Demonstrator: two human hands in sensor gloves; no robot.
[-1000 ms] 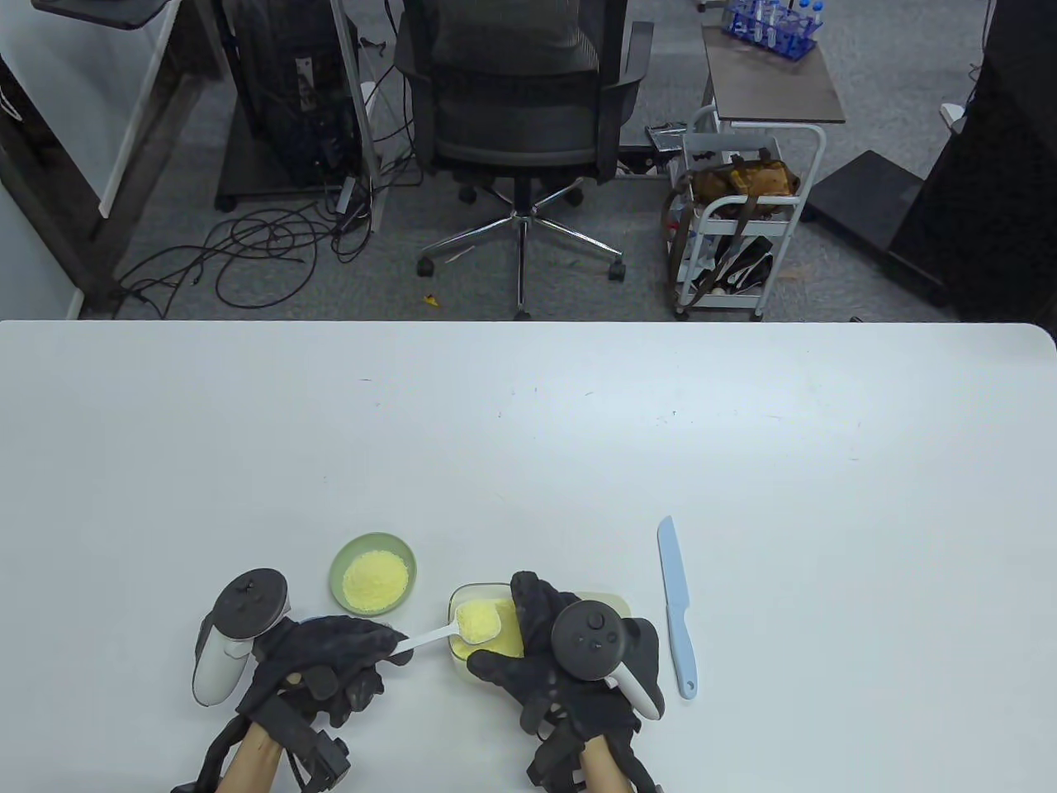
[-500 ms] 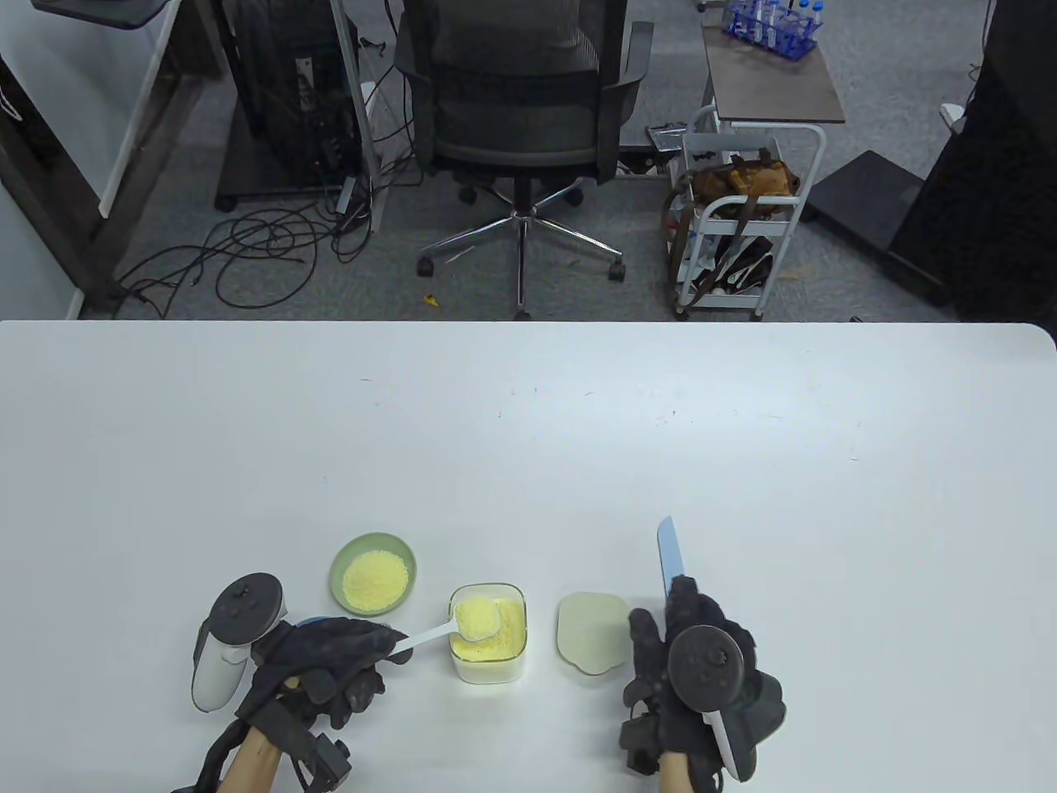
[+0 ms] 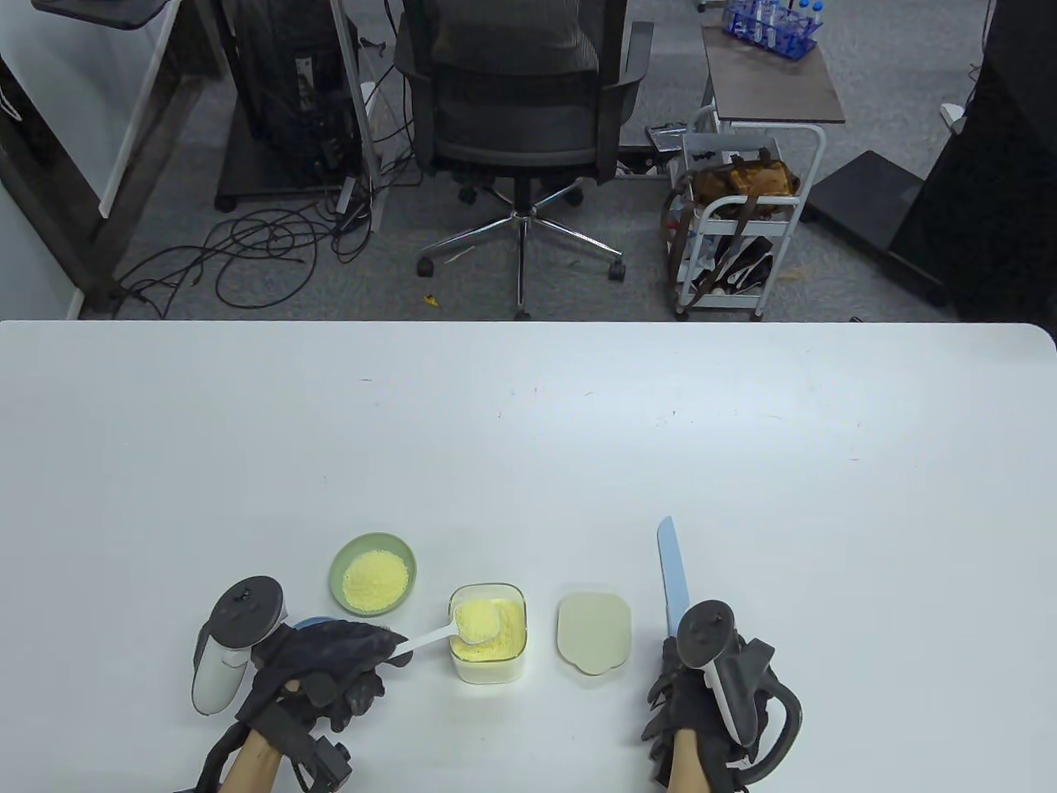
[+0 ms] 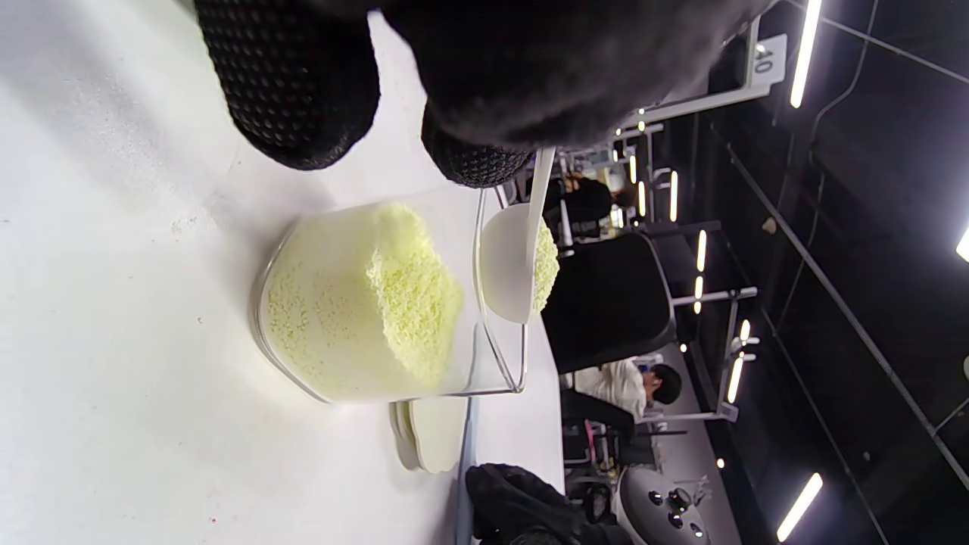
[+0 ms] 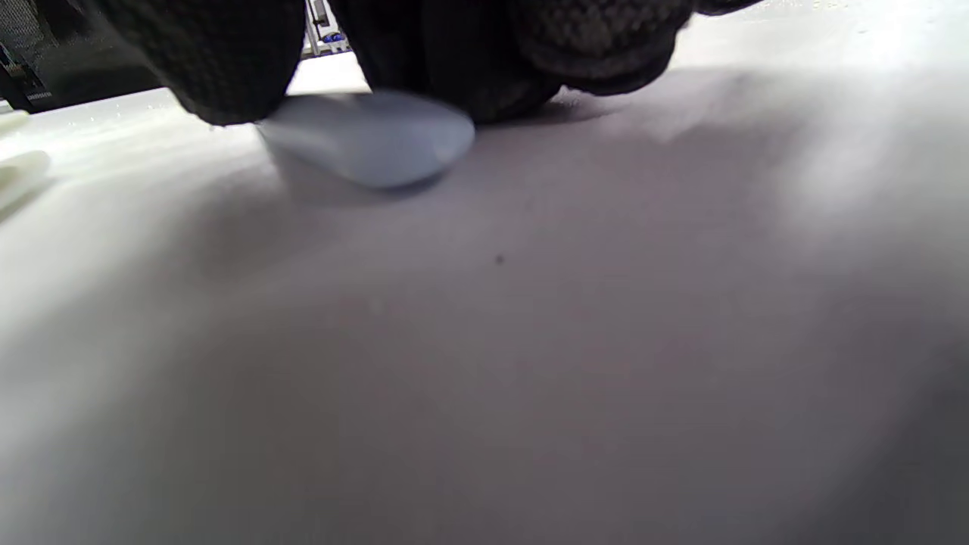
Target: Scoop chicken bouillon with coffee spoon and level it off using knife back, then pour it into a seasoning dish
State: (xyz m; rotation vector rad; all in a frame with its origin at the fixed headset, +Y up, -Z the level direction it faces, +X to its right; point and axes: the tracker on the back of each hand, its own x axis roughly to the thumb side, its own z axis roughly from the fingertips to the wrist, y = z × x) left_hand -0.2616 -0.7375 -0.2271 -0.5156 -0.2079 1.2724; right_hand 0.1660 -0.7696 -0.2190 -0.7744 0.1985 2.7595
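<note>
Since the earlier frame, right hand [image 3: 710, 702] has drawn nearer, fingers curled onto the knife [image 3: 673, 570] handle on the tabletop [image 3: 528, 429]. Left hand [image 3: 322, 665] pinches the spoon [image 3: 462, 628], heaped, above the bouillon tub [image 3: 489, 634]; green dish [image 3: 373, 574] sits far-left, lid [image 3: 594, 632] right.

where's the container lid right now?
In the table view the lid lies flat on the table, near the front edge, between the open bouillon container on its left and the blue knife on its right.

Heaped white spoon [image 3: 466, 626] over bouillon tub [image 3: 488, 636]
</note>
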